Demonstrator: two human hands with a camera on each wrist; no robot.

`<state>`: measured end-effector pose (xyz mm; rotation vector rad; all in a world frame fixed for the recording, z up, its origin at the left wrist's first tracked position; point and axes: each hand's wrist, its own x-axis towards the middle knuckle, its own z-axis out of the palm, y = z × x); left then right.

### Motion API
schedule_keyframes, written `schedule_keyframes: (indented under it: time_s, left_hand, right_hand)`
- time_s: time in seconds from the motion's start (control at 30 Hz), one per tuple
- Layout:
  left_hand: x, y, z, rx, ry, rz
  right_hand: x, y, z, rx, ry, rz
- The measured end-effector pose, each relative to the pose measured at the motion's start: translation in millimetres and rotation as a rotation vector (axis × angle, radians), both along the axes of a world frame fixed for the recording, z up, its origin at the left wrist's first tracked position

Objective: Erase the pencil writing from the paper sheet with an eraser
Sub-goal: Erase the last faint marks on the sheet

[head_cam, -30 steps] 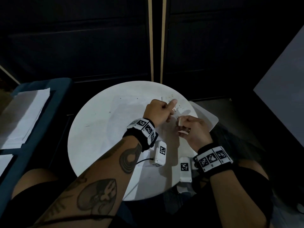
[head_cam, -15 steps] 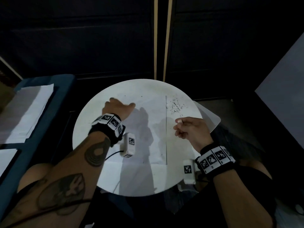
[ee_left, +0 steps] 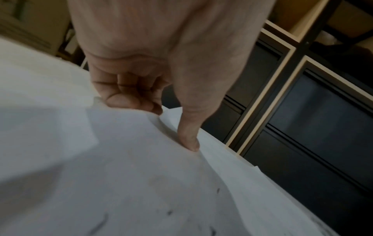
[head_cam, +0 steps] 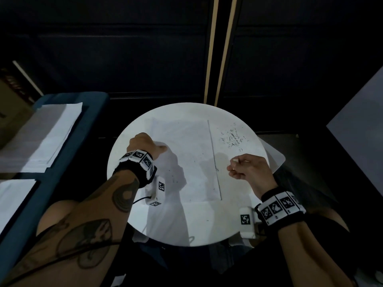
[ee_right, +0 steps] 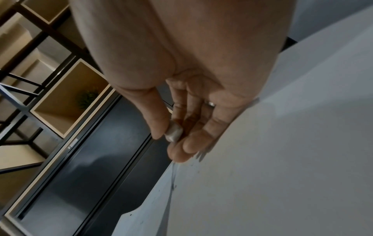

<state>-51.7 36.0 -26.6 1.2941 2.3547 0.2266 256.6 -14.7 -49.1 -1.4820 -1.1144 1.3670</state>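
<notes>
A white paper sheet (head_cam: pixel 186 162) lies on the round white table (head_cam: pixel 128 162); only faint marks and a few dark specks show on it. At the sheet's left edge my left hand (head_cam: pixel 145 143) pinches it. In the left wrist view the thumb (ee_left: pixel 189 140) presses on top, the curled fingers (ee_left: pixel 129 102) sit under the edge, and the paper (ee_left: pixel 141 175) buckles upward. My right hand (head_cam: pixel 234 166) hovers just right of the sheet and pinches a small white eraser (head_cam: pixel 235 160) between thumb and fingers; the eraser (ee_right: pixel 173 132) shows clearly in the right wrist view.
Dark eraser crumbs (head_cam: pixel 232 137) are scattered on the table right of the sheet. A white flat object (head_cam: pixel 276 160) pokes out past the table's right rim. A blue bench (head_cam: pixel 62 177) at left carries stacks of paper (head_cam: pixel 51 137). Dark cabinets stand behind.
My left hand has moved from the crumbs at the right across to the sheet's left edge and taken hold of it. The right hand has stayed in place with the eraser.
</notes>
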Motion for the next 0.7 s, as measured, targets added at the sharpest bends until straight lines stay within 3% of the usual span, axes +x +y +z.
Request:
schedule_keyframes:
  time_s: [0.1,0.2,0.53,0.7]
  left_hand:
    - [-13.2,-0.5,-6.6,0.027,-0.12,0.069]
    - [-15.0,-3.3,-2.7,0.111,-0.168,-0.017]
    - [20.3,-7.5,71.3,0.642,-0.081,-0.255]
    - [35.3,9.4,94.9,0.6,-0.265,-0.206]
  right_hand:
    - [-1.5,0.3,-0.3,0.004,0.008,-0.022]
    - [-0.8,-0.9,0.2,-0.001,0.046,-0.073]
    - [-0.7,-3.8,-0.4,-0.014,0.136,-0.105]
    - [1.0,-6.9,-0.9,-0.013,0.136,-0.104]
